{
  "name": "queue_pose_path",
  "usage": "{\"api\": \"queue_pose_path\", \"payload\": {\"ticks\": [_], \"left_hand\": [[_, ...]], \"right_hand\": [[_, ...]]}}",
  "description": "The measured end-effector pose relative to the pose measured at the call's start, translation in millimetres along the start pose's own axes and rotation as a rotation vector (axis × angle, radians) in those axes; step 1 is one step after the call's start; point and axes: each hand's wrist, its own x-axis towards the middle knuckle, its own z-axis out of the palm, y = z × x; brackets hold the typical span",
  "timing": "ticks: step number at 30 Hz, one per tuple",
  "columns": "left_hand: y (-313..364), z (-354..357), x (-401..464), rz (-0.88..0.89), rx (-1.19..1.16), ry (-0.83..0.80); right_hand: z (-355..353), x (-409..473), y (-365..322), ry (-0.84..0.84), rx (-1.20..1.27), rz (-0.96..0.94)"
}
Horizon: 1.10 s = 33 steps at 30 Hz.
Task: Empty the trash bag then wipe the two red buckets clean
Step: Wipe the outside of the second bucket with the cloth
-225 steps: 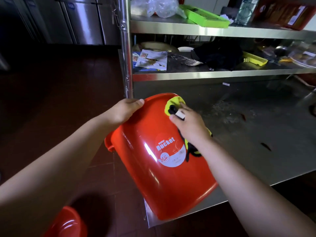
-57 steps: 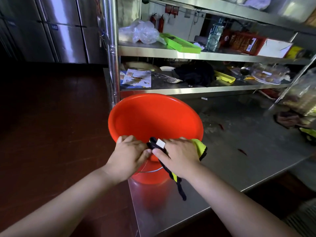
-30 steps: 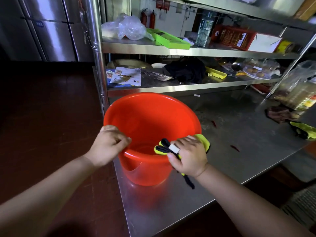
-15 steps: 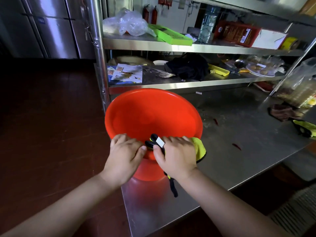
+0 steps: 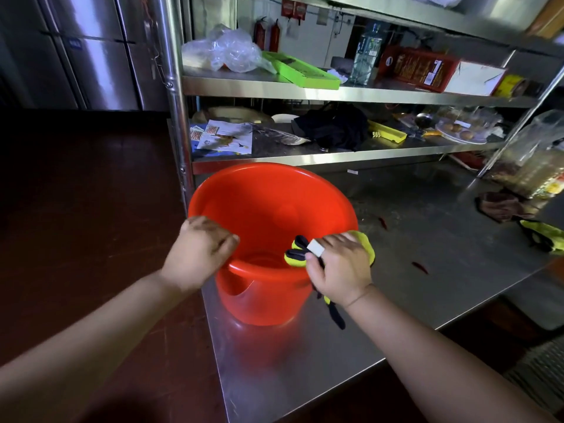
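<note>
Bucket [image 5: 271,215], the red one, stands upright on the steel surface [image 5: 396,270], close to its near-left corner, with the open mouth up. Your left hand [image 5: 198,254] is on the near-left part of the rim; its fingers are curled over the edge, so this grip is holding the bucket steady. Your right hand [image 5: 338,270] is on the near-right part of the rim and is clenched around the yellow and black cloth [image 5: 297,254]. One end of the cloth hangs inside the bucket, another piece shows yellow on the far side of the hand, and a dark tail falls down outside the wall.

What matters for the next move is this: the cloth sits on the rim between your two hands, and the unwiped rim runs away from it in a circle, to the far side. I judge the right hand is the one to travel, sliding the cloth along the rim or down the inner wall, while the left hand only holds. The second bucket is not in view.
</note>
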Motion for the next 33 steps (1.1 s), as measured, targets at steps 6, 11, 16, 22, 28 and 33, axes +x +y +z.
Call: {"api": "queue_pose_path", "payload": {"ticks": [6,11,16,22,28,33], "left_hand": [[54.8,27.9,-45.1,0.013,-0.043,0.091],[31.1,11.7,-28.4,0.091,-0.259,-0.04],[-3.1,-0.4,6.3,0.009,-0.343,-0.044],[-19.9,-5.5,21.0,-0.093,-0.188,-0.064],[56.0,32.5,-23.4,-0.015,0.128,0.1],[54.0,31.5,-27.7,-0.014,0.005,0.108]], "right_hand": [[1.4,-7.2,-53.6,-0.096,-0.054,0.061],[-3.1,-16.1,-15.9,-0.044,0.032,-0.105],[2.5,-1.6,24.0,-0.034,0.079,-0.218],[6.0,8.2,38.4,-0.056,0.136,-0.127],[6.2,-0.7,-15.0,-0.099,0.034,-0.011],[3.8,-5.6,-12.2,-0.121,0.086,-0.144]]}}
